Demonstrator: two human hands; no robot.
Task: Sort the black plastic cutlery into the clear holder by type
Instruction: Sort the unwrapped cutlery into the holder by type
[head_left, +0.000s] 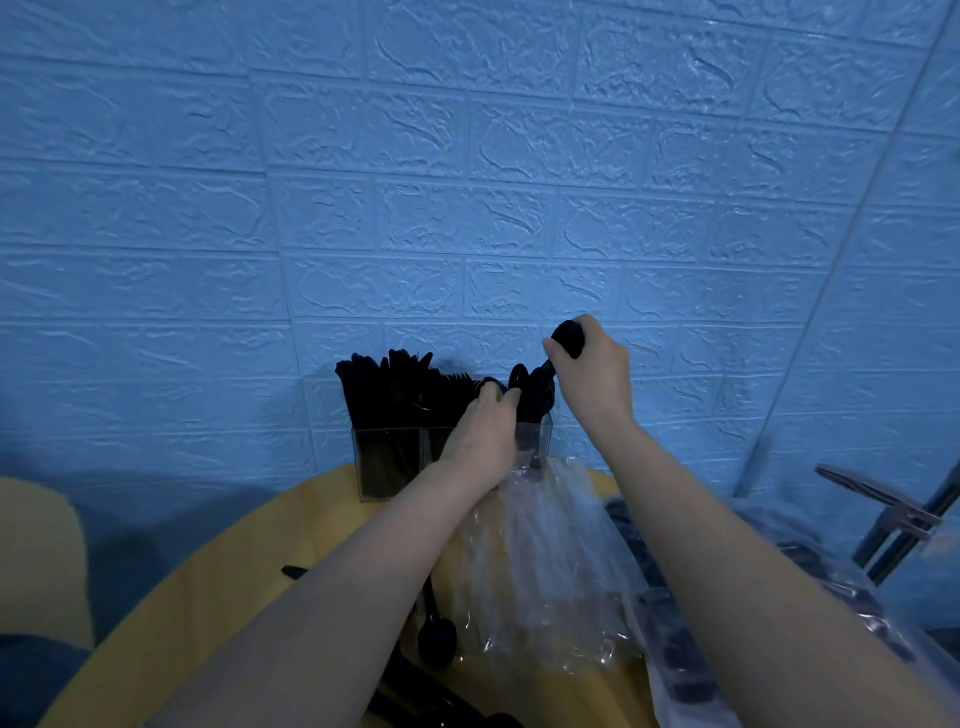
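Observation:
A clear holder (371, 457) stands at the far edge of the round yellow table (218, 582), against the blue wall. Black cutlery (395, 389) fills its left and middle compartments, handles down. My right hand (589, 374) grips a bunch of black spoons (569, 335) by their bowls, with the handles reaching down into the right compartment. My left hand (485, 431) is in front of the holder, its fingers curled round the tops of the spoons (519, 379) standing there. A loose black spoon (436, 639) lies on the table under my left forearm.
Crumpled clear plastic bags (540, 571) lie in the middle of the table. Bags with more black cutlery (670, 654) sit at the right. A metal stand (893, 519) rises at the right edge. A yellow chair (36, 551) shows at the left.

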